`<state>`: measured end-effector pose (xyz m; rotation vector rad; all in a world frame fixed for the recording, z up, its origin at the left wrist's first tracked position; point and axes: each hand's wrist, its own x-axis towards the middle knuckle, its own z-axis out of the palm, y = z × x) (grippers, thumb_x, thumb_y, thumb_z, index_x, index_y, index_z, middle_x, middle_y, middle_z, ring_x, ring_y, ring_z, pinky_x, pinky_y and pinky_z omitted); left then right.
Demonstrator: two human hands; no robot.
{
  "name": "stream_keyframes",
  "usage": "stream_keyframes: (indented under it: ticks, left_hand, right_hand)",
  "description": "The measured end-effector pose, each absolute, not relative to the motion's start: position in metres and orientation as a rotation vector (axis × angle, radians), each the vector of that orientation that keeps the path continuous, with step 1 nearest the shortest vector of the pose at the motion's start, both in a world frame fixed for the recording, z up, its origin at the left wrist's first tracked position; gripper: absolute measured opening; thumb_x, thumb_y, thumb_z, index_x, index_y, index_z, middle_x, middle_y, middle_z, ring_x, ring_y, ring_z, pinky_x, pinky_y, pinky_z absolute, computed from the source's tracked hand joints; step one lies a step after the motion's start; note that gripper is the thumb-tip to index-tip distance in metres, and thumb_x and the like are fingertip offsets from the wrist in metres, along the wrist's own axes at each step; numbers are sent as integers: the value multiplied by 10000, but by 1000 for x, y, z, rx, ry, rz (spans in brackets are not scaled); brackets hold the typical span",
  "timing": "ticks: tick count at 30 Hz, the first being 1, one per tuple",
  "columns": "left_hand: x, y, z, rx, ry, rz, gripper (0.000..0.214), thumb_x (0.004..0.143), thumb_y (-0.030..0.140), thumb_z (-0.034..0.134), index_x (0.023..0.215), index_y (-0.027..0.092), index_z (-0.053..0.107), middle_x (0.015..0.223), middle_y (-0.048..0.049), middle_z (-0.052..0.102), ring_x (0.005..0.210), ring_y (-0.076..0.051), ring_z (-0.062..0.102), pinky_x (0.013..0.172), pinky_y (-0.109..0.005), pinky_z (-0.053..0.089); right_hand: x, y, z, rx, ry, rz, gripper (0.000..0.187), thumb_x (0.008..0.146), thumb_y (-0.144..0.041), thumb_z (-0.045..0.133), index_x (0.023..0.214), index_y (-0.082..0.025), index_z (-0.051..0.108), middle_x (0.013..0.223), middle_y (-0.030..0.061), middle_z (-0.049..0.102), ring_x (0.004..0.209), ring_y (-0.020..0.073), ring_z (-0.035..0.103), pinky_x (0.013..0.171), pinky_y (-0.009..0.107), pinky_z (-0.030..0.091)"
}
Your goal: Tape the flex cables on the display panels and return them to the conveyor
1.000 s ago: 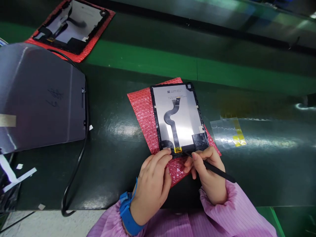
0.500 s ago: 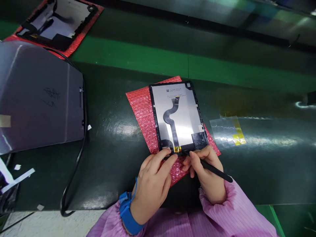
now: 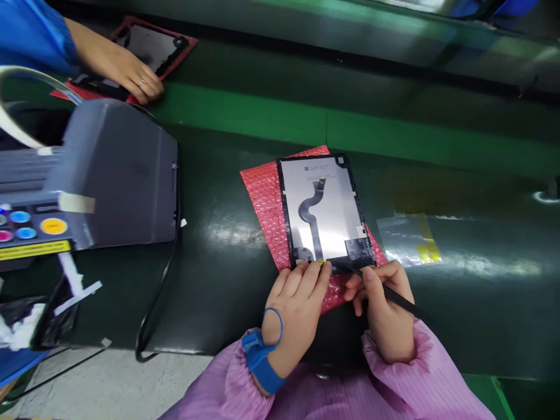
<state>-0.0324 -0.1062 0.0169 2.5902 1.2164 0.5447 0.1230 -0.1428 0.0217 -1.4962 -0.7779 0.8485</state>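
Note:
A tablet screen panel [image 3: 336,210], silver-backed with a black frame, lies on a red bubble-wrap sheet [image 3: 265,204]. A dark flat ribbon cable [image 3: 310,213] snakes down its back to a bit of yellow tape [image 3: 322,262] at the near edge. My left hand [image 3: 297,309] lies over that edge, fingers stretched out and fingertips touching beside the tape. In my right hand [image 3: 387,303] is a pair of black tweezers [image 3: 398,300], held like a pen. Its tip points left onto the panel's lower edge; whether the tip grips anything I cannot tell.
A grey machine [image 3: 126,181] with coloured buttons stands at left, its black cable [image 3: 161,291] running along the table. A clear plastic sheet [image 3: 400,239] with yellow strips lies right of the panel. Far left, a co-worker's hand [image 3: 131,70] rests on another panel [image 3: 153,46].
The view has shifted left. My left fingers have slid over the yellow tape, and the tweezers' tip has moved right, away from it. A co-worker's arm has come in over the far panel.

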Motion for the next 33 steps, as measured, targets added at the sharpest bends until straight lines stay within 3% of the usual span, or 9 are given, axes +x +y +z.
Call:
stream_keyframes:
  ticks: [6, 9, 13, 17, 23, 25, 28, 31, 33]
  left_hand:
    - [-70, -105, 29, 1972, 1116, 845, 339, 1018, 194, 440, 1323, 217, 586, 1215, -127, 635, 1062, -212, 652, 914, -375, 575]
    - [-117, -106, 31, 1320, 1272, 1273, 184, 1010, 306, 547, 1150, 201, 604, 983, -67, 649, 784, -138, 649, 726, -277, 573]
    - [-178, -94, 39, 570, 1292, 1650, 399, 812, 463, 810, 1025, 185, 619, 830, -1, 617, 620, -82, 547, 521, -166, 469]
    - [-202, -74, 50, 342, 1298, 1728, 396, 687, 361, 911, 822, 170, 591, 867, -27, 647, 650, -82, 549, 474, -127, 432]
    - [-132, -93, 40, 740, 1192, 1665, 243, 846, 412, 793, 845, 217, 648, 922, -10, 589, 684, -82, 508, 557, -154, 480]
    - [-99, -108, 36, 999, 1042, 1377, 183, 931, 419, 691, 958, 237, 686, 1053, -59, 578, 756, -119, 553, 610, -220, 519]
    - [-62, -121, 34, 1194, 818, 1089, 243, 983, 451, 597, 1078, 242, 679, 1151, -110, 542, 944, -192, 596, 748, -310, 563]
    - [-46, -121, 33, 1210, 768, 1034, 226, 1003, 442, 566, 1088, 259, 666, 1149, -93, 534, 1056, -204, 579, 911, -358, 543]
    - [-45, -119, 30, 1187, 765, 1009, 239, 1013, 443, 544, 1145, 279, 657, 1112, -78, 538, 998, -189, 584, 873, -344, 547]
  right_hand:
    - [128, -158, 19, -1438, -794, 906, 192, 963, -350, 662, 895, -217, 542, 707, 24, 690, 510, 142, 630, 354, 187, 443]
    - [129, -159, 18, -1401, -816, 946, 170, 974, -373, 637, 943, -214, 587, 692, 37, 677, 522, 150, 624, 360, 194, 448]
    - [130, -157, 15, -1309, -851, 1023, 192, 972, -407, 627, 1004, -218, 622, 702, 60, 691, 513, 175, 645, 332, 206, 442]
    - [126, -157, 15, -1247, -896, 1055, 187, 990, -414, 592, 1006, -229, 615, 699, 57, 708, 457, 171, 638, 315, 204, 440]
    - [131, -154, 26, -1117, -944, 943, 182, 1055, -406, 470, 993, -261, 560, 646, -3, 683, 428, 125, 596, 359, 172, 437]
    - [137, -145, 36, -1153, -1001, 938, 152, 1014, -375, 576, 936, -250, 540, 763, 20, 727, 538, 127, 645, 471, 202, 517]
    - [142, -129, 54, -1224, -1109, 1149, 360, 829, -326, 820, 854, -238, 472, 1015, 66, 765, 678, 154, 685, 618, 270, 573]
    - [141, -113, 68, -1268, -1139, 1268, 487, 793, -340, 847, 775, -244, 370, 835, 35, 758, 683, 177, 669, 624, 287, 536]
    - [141, -101, 74, -1303, -1160, 1248, 518, 798, -356, 839, 754, -248, 335, 741, 12, 718, 695, 185, 649, 640, 297, 509]
